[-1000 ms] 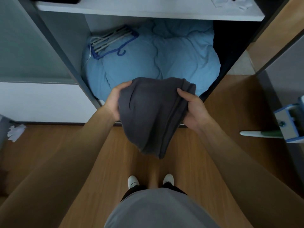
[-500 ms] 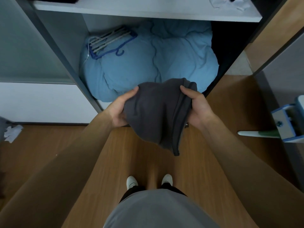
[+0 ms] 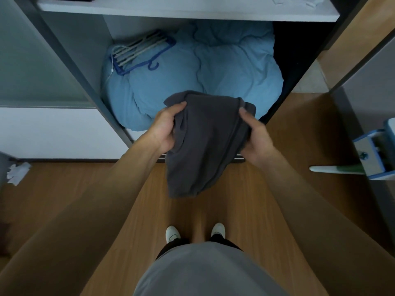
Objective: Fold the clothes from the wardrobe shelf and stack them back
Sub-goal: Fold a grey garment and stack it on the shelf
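Note:
A dark grey garment (image 3: 205,144) hangs partly folded in front of me, held at chest height before the open wardrobe. My left hand (image 3: 165,129) grips its left edge, thumb on top of the cloth. My right hand (image 3: 254,135) grips the right edge, fingers tucked under a fold. The garment's lower end droops toward the wooden floor. The white wardrobe shelf (image 3: 192,9) runs across the top of the view, with a bit of white cloth (image 3: 297,1) at its right end.
A blue duvet (image 3: 213,71) fills the wardrobe's lower compartment, with a bundle of hangers (image 3: 139,52) on it. A dark wardrobe post (image 3: 81,82) stands at left. Crumpled white paper (image 3: 17,171) lies on the floor at left; a blue-and-white mop head (image 3: 374,154) sits at right.
My hands have drawn closer together and shifted their grip, bunching the grey garment narrower. Its hanging tail has swung from the right to the left.

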`<action>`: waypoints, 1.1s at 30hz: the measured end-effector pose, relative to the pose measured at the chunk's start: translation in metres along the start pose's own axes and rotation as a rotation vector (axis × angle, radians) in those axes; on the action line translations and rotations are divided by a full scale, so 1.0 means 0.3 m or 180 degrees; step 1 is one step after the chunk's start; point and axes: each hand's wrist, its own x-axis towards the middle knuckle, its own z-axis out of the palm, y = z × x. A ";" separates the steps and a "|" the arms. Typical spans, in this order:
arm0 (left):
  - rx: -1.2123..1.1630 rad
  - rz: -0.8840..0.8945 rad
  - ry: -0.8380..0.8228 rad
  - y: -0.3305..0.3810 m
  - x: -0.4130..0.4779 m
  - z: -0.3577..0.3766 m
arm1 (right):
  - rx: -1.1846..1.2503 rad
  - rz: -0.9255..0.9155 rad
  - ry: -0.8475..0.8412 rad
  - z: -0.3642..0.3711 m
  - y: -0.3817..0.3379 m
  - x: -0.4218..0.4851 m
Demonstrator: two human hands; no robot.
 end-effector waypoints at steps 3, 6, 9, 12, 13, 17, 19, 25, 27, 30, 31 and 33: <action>-0.0137 -0.0131 -0.0040 0.009 -0.001 -0.009 | -0.0425 -0.0197 -0.0036 0.018 0.038 0.006; -0.0138 -0.0127 -0.0239 0.019 -0.005 -0.042 | -0.0361 -0.0265 0.0126 0.042 0.031 0.017; 0.0087 -0.0088 -0.0429 0.033 -0.004 -0.081 | -0.0257 -0.0212 0.0094 0.059 0.023 0.022; 0.0280 -0.0094 -0.0458 0.042 0.005 -0.110 | -0.0131 -0.0207 0.0042 0.080 0.010 0.021; 0.0266 -0.0123 -0.0431 0.042 0.008 -0.119 | -0.0081 -0.0205 0.0035 0.086 0.005 0.021; 0.0086 -0.0179 -0.0258 0.022 0.028 -0.157 | 0.0276 -0.0149 0.0053 0.100 -0.011 0.017; 0.0093 -0.0256 -0.0303 0.003 0.036 -0.168 | 0.0368 -0.0088 0.0069 0.101 -0.016 0.012; 0.0658 -0.0494 -0.0227 -0.023 0.051 -0.143 | 0.0309 0.0032 0.0000 0.089 -0.034 -0.003; 0.0556 -0.0477 -0.0134 -0.021 0.064 -0.128 | 0.0252 0.0030 0.0007 0.085 -0.041 -0.006; 0.0543 -0.0250 -0.0050 -0.009 0.080 -0.100 | 0.0213 0.0020 0.0147 0.075 -0.054 -0.005; 0.0578 -0.0186 -0.0015 -0.003 0.082 -0.091 | 0.0208 0.0014 0.0207 0.072 -0.058 -0.003; 0.0584 -0.0167 0.0008 0.009 0.081 -0.076 | 0.0186 0.0028 0.0326 0.069 -0.061 0.000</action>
